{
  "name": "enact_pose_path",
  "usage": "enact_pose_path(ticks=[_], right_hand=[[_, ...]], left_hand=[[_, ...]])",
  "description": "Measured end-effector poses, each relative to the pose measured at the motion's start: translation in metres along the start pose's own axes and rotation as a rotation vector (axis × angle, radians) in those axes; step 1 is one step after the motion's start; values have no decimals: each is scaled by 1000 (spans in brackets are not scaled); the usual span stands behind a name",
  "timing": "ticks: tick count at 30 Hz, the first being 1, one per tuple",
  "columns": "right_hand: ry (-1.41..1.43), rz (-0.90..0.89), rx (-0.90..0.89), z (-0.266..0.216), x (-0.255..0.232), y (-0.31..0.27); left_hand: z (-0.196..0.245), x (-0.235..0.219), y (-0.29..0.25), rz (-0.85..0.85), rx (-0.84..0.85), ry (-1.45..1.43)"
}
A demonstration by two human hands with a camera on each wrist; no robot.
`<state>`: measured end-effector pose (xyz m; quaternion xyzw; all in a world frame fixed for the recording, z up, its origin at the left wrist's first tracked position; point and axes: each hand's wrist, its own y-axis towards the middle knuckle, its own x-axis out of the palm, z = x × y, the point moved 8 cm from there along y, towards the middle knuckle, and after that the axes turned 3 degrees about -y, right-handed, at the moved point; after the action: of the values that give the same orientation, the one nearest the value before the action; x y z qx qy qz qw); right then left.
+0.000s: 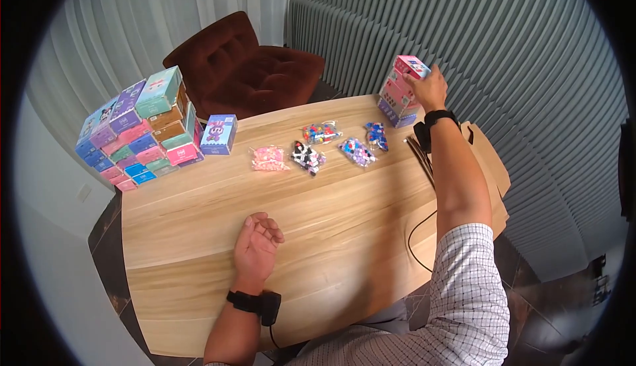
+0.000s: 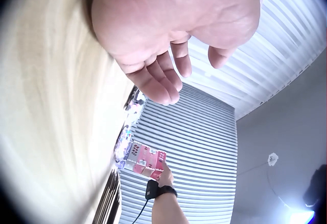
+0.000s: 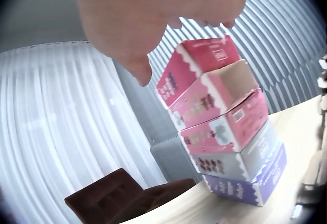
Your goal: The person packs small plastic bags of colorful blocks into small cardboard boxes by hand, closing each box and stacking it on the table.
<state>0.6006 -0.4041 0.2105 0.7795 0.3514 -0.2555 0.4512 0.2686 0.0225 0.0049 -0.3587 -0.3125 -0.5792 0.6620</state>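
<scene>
My right hand (image 1: pixel 429 90) is at the top of a stack of small boxes at the table's far right, its thumb and fingers spread around the uppermost pink box (image 3: pixel 204 60). That box sits slightly askew over pink boxes, a grey box (image 3: pixel 219 163) and a purple box (image 3: pixel 248 185) at the bottom. Above the near part of the table, my left hand (image 1: pixel 257 250) holds nothing, palm turned up and fingers loosely bent. Nearest ahead of it are bags of pink pieces (image 1: pixel 269 158) and black-and-white pieces (image 1: pixel 307 158).
Colourful boxes (image 1: pixel 142 131) are piled at the far left, beside a single purple box (image 1: pixel 218 134). More bags of pieces (image 1: pixel 322 132) lie mid-table. Brown paper bags (image 1: pixel 487 167) and a black cable (image 1: pixel 412 240) are at the right edge. A brown chair (image 1: pixel 245 68) stands behind.
</scene>
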Motion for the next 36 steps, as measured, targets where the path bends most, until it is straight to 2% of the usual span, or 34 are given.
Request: enact_pose_path(ticks=[1,4,7,10,13,16,18,20,22,23,26,27,30,32,36], right_hand=[[-66,27,-23,3,0,1],[-57,-16,-36,15,1,7],[-13,37,-56,12,-3,1],[186,60,-143,-12,-11,-11],[479,-149,-282,-63,-7,-59],[601,-331,-457,-118,-25,-164],[609,-578,-495,-139,-27,-237],[732,-733,-499,-150,-25,-300],[731,-962,-451,-154,-21,-347],[691,-1011,-425,-156,-23,-362],[784,-967,-267,-150,-27,-375],[862,-906,-271,-145,-23,-377],[913,-681,-543,-149,-49,-379],[856,-598,-629,-151,-59,-382],[788,-434,-714,-157,-76,-384]], left_hand=[[1,1,0,0,0,5],[0,0,1,-3,3,11],[0,-1,0,-26,-2,18],[-2,-3,2,-62,1,4],[-3,-9,4,-83,44,73],[3,2,1,-58,112,141],[9,6,-1,-30,179,159],[10,4,0,-9,259,160],[16,13,-3,13,334,199],[20,14,-6,27,367,221],[14,3,0,-33,283,264],[12,-1,1,-32,249,209],[8,-1,3,-5,161,74],[9,-1,2,48,119,25],[4,-4,5,23,50,-98]])
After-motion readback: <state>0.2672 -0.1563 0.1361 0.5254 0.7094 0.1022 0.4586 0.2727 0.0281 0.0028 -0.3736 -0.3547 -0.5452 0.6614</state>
